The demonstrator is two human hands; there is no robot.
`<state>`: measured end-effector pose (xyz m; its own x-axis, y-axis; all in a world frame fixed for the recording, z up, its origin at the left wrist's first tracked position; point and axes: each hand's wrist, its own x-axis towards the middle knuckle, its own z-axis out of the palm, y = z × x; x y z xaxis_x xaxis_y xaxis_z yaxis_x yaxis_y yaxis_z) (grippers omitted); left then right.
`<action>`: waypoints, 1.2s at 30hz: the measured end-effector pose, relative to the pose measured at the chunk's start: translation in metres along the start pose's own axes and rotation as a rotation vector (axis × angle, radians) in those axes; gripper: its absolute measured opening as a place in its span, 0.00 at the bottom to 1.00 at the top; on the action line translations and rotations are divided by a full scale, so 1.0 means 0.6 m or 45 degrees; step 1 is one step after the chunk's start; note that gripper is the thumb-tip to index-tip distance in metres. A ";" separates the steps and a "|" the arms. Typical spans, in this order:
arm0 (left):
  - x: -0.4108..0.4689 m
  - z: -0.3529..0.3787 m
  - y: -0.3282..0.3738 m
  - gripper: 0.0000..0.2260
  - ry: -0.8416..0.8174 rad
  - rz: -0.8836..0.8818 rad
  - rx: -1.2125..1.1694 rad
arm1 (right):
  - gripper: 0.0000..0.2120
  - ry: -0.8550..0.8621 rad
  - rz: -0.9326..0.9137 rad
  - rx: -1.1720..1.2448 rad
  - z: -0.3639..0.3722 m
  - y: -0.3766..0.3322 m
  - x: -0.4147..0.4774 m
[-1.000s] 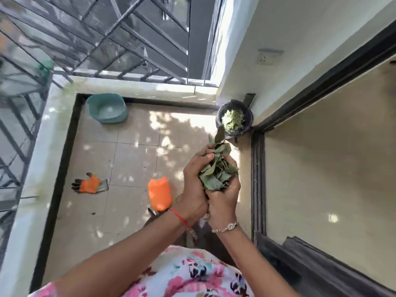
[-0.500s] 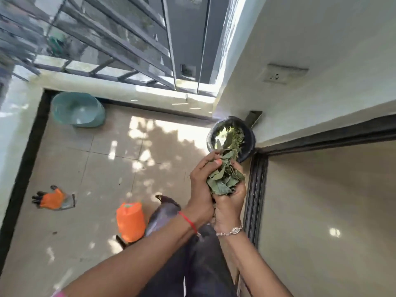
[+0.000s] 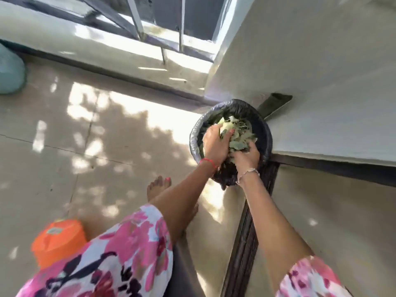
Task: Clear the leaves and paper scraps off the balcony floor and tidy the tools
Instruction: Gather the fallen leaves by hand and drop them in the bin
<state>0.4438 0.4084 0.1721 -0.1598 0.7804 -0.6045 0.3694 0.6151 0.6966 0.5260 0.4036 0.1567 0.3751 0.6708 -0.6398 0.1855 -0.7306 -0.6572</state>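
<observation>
A black-lined bin [image 3: 262,129] stands in the balcony corner against the wall, holding green leaves [image 3: 240,136]. Both my hands are inside its mouth, cupped together round a bunch of those leaves. My left hand [image 3: 215,144] grips the bunch from the left, fingers curled over it. From below right, my right hand [image 3: 246,156] holds the same bunch. The leaves under my hands merge with the pile in the bin.
An orange tool [image 3: 57,241] lies on the tiled floor [image 3: 120,146] at lower left, beside my leg. A teal basin [image 3: 10,71] shows at the left edge. A dark object [image 3: 275,103] leans behind the bin. The door track [image 3: 244,243] runs along the right.
I have stepped up to the bin and lowered both hands, with the leaf bunch, from above the floor into the bin's mouth.
</observation>
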 end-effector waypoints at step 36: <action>-0.632 -0.594 0.130 0.29 0.559 0.141 1.010 | 0.16 -1.324 -1.512 -1.969 0.039 -0.457 -0.680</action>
<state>0.2070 0.2003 0.5938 -0.3598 0.9029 -0.2352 0.8984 0.4033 0.1739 0.3010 0.3331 0.5887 -0.8013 0.1808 -0.5703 0.4578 0.7990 -0.3899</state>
